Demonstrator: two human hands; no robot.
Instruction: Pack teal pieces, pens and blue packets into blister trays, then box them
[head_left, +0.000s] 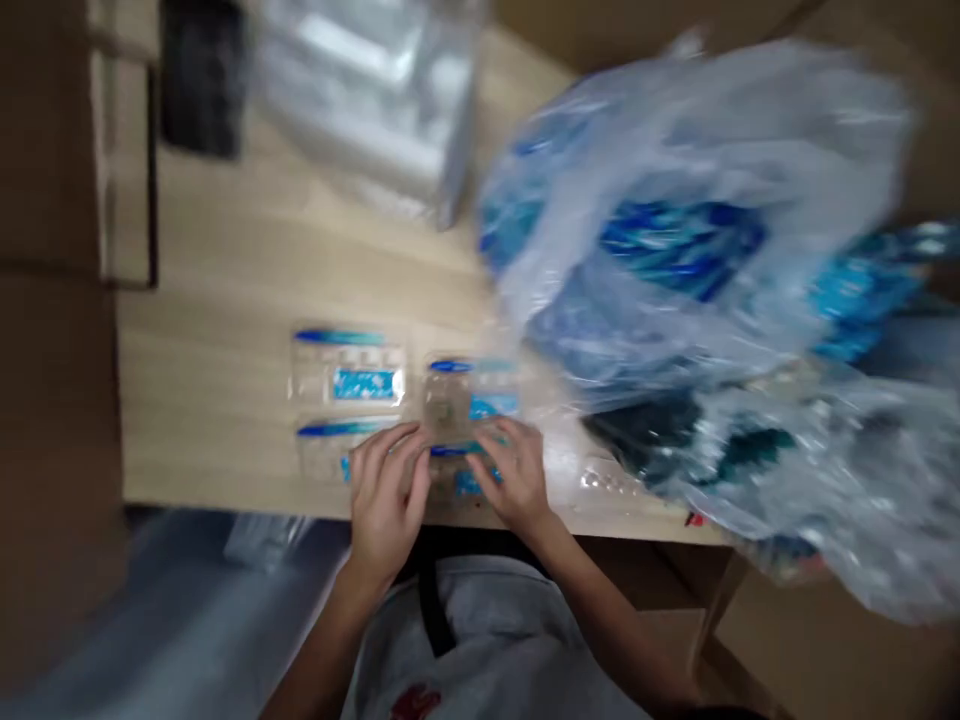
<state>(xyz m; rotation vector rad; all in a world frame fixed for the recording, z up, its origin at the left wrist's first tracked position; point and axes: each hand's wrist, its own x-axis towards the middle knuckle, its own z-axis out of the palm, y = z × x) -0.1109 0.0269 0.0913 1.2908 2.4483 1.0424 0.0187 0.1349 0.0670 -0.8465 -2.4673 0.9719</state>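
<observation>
Four-sided clear plastic trays lie in two columns at the front of the table. A blue pen [448, 451] lies along the top of the front right tray [442, 485], which also holds a light-blue piece [469, 482]. My left hand [386, 490] has its curled fingertips at the pen's left end and partly covers the front left tray [319, 460]. At the pen's right end, my right hand [516, 470] closes its thumb and fingers. Behind are the back left tray [307, 380], with a pen and blue piece, and the back right tray [442, 405]. Blur hides the exact finger contact.
A large translucent bag [810, 150] of blue pens [682, 245] stands at the right. Another crumpled clear bag [862, 500] hangs over the front right edge. Clear plastic packaging [367, 100] and a dark object [202, 80] lie at the back. Cardboard [56, 400] borders the left.
</observation>
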